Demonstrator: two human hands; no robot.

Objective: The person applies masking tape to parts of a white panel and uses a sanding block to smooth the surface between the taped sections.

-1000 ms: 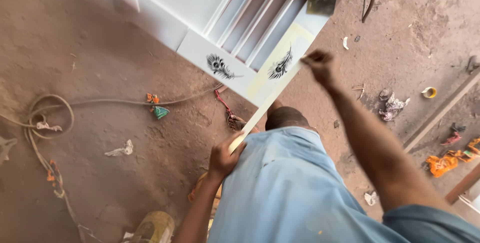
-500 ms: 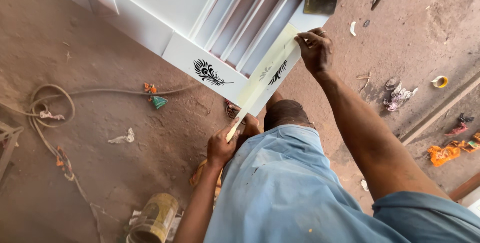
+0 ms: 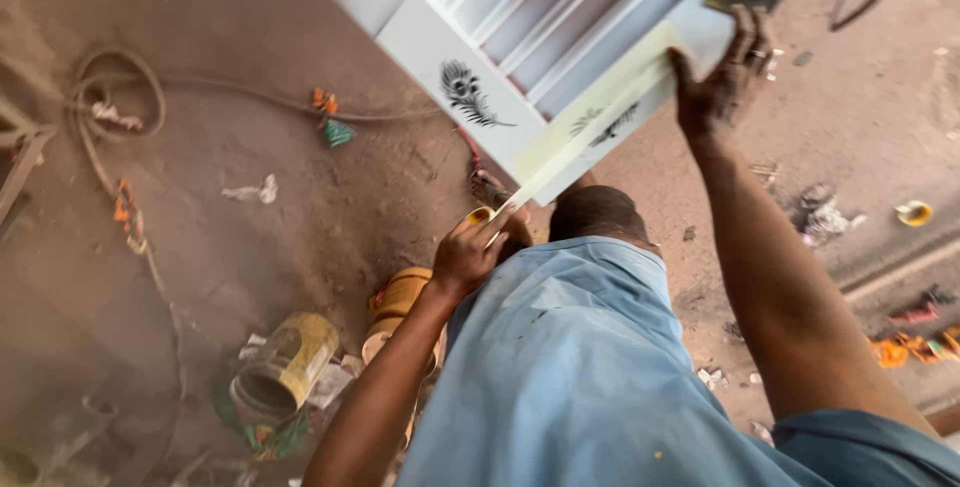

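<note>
A white ribbed panel (image 3: 430,32) with black feather decals (image 3: 466,94) stands over the dirt floor. A pale strip of masking tape (image 3: 590,132) runs slantwise along its lower edge. My right hand (image 3: 722,82) presses the upper end of the strip against the panel. My left hand (image 3: 468,255) is lower, near my knee, gripping the yellowish tape roll (image 3: 479,215) from which the strip comes taut. My blue-clad leg fills the lower middle of the view.
A paint-stained can (image 3: 287,367) and a tan tin (image 3: 402,297) lie on the floor by my left arm. A coiled hose (image 3: 112,97) trails at the left. Scraps, a small yellow cap (image 3: 913,213) and orange bits (image 3: 912,349) are scattered at the right.
My right hand has slid farther up along the panel edge, drawing the tape strip longer. My left hand stays low on the roll. The view has moved closer to the panel.
</note>
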